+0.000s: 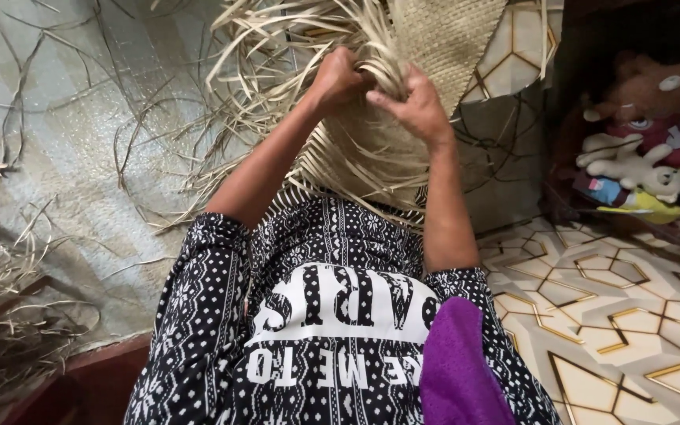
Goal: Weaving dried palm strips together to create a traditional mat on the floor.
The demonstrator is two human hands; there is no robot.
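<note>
While loose strips [33,315] litter the floor on the left, the left hand [336,79] is clenched around a bundle of pale strands [379,71] at the edge of the woven mat [442,39]. Right hand [417,106] sits just beside it, pinching the same strands. Mat runs up and away from both hands. Over right, stuffed toys [639,149] sit in a dark shelf nook.

floor [615,315]: patterned tiles | on it: woven mat [450,31], loose straw strips [9,315], grey sheet [64,157]
</note>
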